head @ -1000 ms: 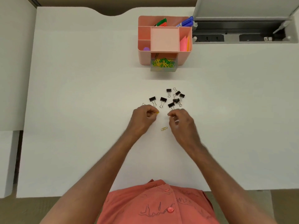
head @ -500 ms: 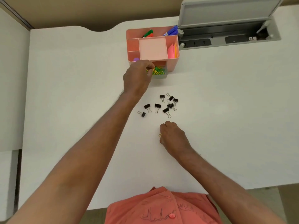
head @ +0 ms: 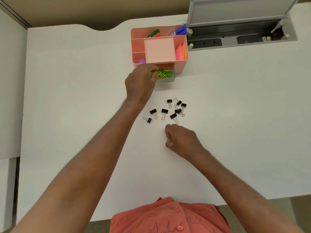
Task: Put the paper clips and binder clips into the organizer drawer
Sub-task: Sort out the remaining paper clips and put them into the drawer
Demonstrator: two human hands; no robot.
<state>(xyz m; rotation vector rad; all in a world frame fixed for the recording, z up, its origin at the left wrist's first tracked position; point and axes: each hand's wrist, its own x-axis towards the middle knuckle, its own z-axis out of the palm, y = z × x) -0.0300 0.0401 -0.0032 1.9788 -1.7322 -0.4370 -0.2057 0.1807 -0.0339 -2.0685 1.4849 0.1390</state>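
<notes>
White laminate desk (head: 67, 98) takes up pretty much the whole view, with a grey flip-up power and socket hatch (head: 239, 36) open at the far right edge. Just left of the hatch sits a pink plastic desk organizer (head: 159, 47) with several compartments on top: green and red markers (head: 154, 33) at the back, a blue marker (head: 180, 31) leaning at the back right corner, and pink and orange sticky notes (head: 180, 52) standing in the right slot.

At the organizer's front, the small clear drawer (head: 168, 79) is pulled out, and it's holding a heap of yellow and green paper clips (head: 164, 74).

Left hand (head: 141, 81) is reached out to the drawer's left side, fingers bunched together over the clips. Can't really tell if it's pinching a clip, the fingertips blend into the pile.

Right hand (head: 180, 139) rests on the desk nearer the body, fingers curled into a loose fist. If there's something inside it, I can't see it.

Between the two hands, a scatter of small black binder clips with silver wire handles (head: 168, 111) lies loose on the desk, the closest one just beside the right hand's knuckles.
</notes>
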